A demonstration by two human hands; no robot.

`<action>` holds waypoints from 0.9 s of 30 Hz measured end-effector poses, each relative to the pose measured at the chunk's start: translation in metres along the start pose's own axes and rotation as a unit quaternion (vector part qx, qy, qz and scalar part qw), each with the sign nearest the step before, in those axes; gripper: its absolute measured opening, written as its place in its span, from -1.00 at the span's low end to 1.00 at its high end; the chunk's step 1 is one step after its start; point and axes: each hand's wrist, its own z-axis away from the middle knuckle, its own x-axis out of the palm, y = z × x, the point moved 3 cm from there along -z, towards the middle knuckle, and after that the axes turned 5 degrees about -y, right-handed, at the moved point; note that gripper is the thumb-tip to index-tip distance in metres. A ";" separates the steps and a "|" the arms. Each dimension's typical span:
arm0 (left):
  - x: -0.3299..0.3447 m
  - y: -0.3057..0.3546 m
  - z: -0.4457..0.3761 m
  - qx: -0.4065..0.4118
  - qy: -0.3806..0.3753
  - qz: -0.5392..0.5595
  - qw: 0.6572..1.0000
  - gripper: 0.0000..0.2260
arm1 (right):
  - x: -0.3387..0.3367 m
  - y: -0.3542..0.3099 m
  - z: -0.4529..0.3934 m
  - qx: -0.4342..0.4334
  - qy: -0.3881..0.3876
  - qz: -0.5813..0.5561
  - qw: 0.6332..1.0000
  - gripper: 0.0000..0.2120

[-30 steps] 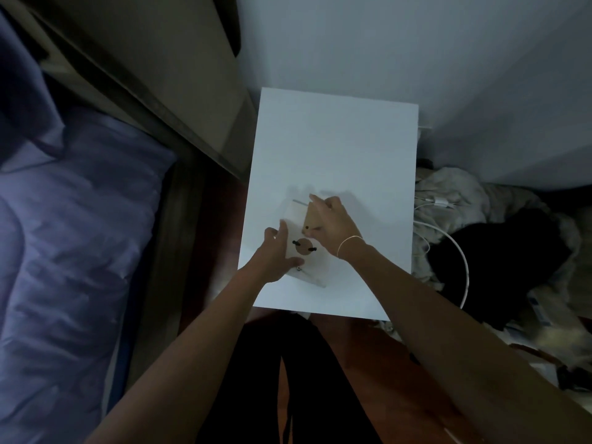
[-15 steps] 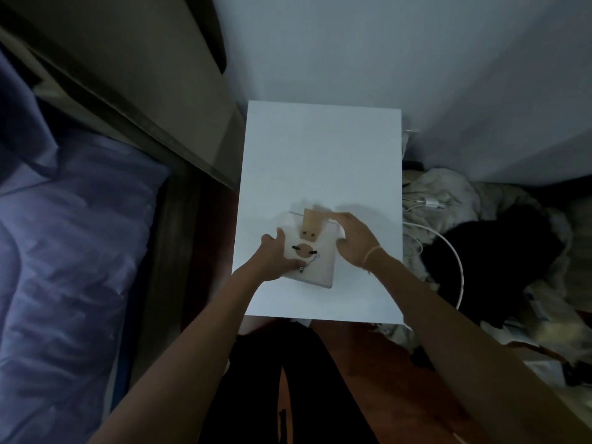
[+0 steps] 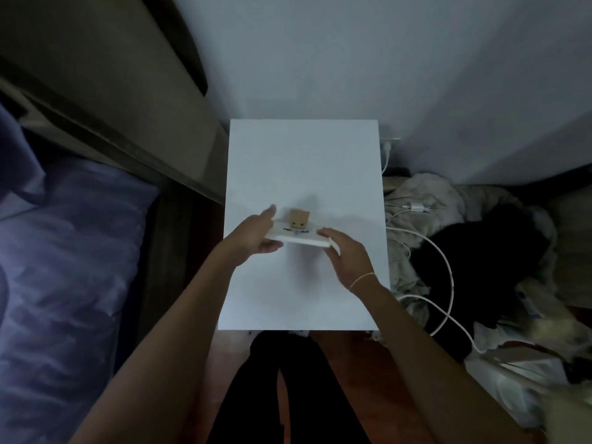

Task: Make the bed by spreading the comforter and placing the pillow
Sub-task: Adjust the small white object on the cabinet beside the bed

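Over the white rectangular table (image 3: 304, 161), the left hand (image 3: 256, 238) and right hand (image 3: 347, 257) grip opposite ends of a flat white slab (image 3: 302, 240) (a small tan cardboard box (image 3: 299, 218) stands on it). Purple bedding (image 3: 64, 267) lies left.

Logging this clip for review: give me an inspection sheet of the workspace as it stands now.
Surface: white nightstand top, bare but for one item.
Job's things: purple comforter rumpled at left; pillow not seen.
Clutter: pile of clothes on the floor at right.
Grippers: left hand and right hand hold a flat white object bearing a small cardboard figure.
Cables: white cable looping over the clothes.
Surroundings: pale wall, wooden headboard.
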 end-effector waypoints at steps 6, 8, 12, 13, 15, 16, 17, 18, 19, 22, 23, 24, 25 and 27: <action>-0.005 -0.002 -0.005 0.079 0.045 -0.024 0.996 -0.66 | -0.020 -0.005 -0.038 0.022 -0.002 0.008 1.000 -0.76; -0.005 -0.002 -0.007 0.097 0.045 -0.018 0.994 -0.63 | -0.023 -0.005 -0.045 0.030 -0.011 0.002 0.999 -0.77; -0.006 0.002 -0.009 0.124 0.056 -0.036 0.990 -0.67 | -0.024 -0.003 -0.057 0.047 -0.011 -0.035 0.998 -0.75; -0.005 0.004 -0.008 0.133 0.056 -0.045 0.989 -0.73 | -0.024 -0.003 -0.060 0.052 -0.007 -0.051 0.997 -0.75; -0.002 0.006 -0.006 0.152 0.048 -0.073 0.984 -0.79 | -0.023 -0.002 -0.062 0.056 0.003 -0.067 0.996 -0.75; -0.001 0.007 -0.006 0.158 0.042 -0.090 0.982 -0.76 | -0.022 -0.002 -0.062 0.059 0.008 -0.070 0.996 -0.75; 0.001 0.006 -0.006 0.158 0.037 -0.107 0.981 -0.70 | -0.020 -0.001 -0.062 0.065 0.014 -0.074 0.995 -0.76; 0.002 0.005 -0.006 0.157 0.035 -0.121 0.980 -0.60 | -0.018 -0.001 -0.060 0.072 0.022 -0.080 0.994 -0.78; 0.002 0.005 -0.007 0.156 0.034 -0.133 0.978 -0.51 | -0.016 0.000 -0.060 0.078 0.030 -0.089 0.992 -0.79; 0.001 0.003 -0.011 0.163 0.034 -0.160 0.973 -0.39 | -0.013 0.003 -0.059 0.085 0.048 -0.106 0.990 -0.79; 0.001 0.003 -0.012 0.160 0.035 -0.164 0.973 -0.37 | -0.013 0.004 -0.059 0.086 0.053 -0.110 0.989 -0.77; 0.001 0.002 -0.013 0.156 0.035 -0.167 0.973 -0.35 | -0.012 0.006 -0.058 0.092 0.054 -0.120 0.987 -0.75; 0.002 0.000 -0.014 0.147 0.035 -0.171 0.974 -0.34 | -0.010 0.009 -0.057 0.098 0.053 -0.129 0.985 -0.72; 0.004 -0.003 -0.016 0.126 0.037 -0.181 0.975 -0.31 | -0.003 0.016 -0.052 0.110 0.049 -0.122 0.985 -0.62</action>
